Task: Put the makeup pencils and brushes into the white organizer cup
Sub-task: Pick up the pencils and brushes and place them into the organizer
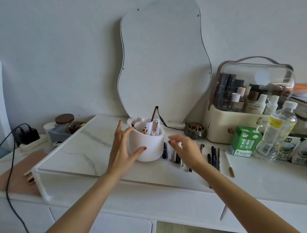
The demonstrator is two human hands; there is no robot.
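White and matte, the round plastic organizer cup [147, 145] is standing near the middle of the marble-patterned white tabletop [76, 152], just in front of the wavy-edged mirror [162, 62] leaning on the wall. It is already holding part of the load — a clear-capped tube, a few thin brown-tipped brushes and one tall dark brush handle are sticking up past its rim. The left hand [122, 150] is cupping the cup from its 9 o'clock side, fingers spread wide, the thumb resting low on the front wall and a fingertip touching the rim; it is steadying rather than squeezing. The right hand [184, 148] is hovering at the cup's 3 o'clock, blurred, its fingers loosely parted and curled above the loose row of dark and white makeup pencils [170, 152] lying flat on the tabletop; I cannot tell whether it is pinching one, though something pale is showing by its fingers. More of the slim black and brown liner pencils [214, 157] are lying farther out toward 3 o'clock, and a long pale brush with a wooden end [229, 163] is lying beyond them, near the green drink carton [243, 142]. So the job is looking partly done, perhaps under half — a dozen or so sticks are waiting on the surface, well apart from the cup's opening.
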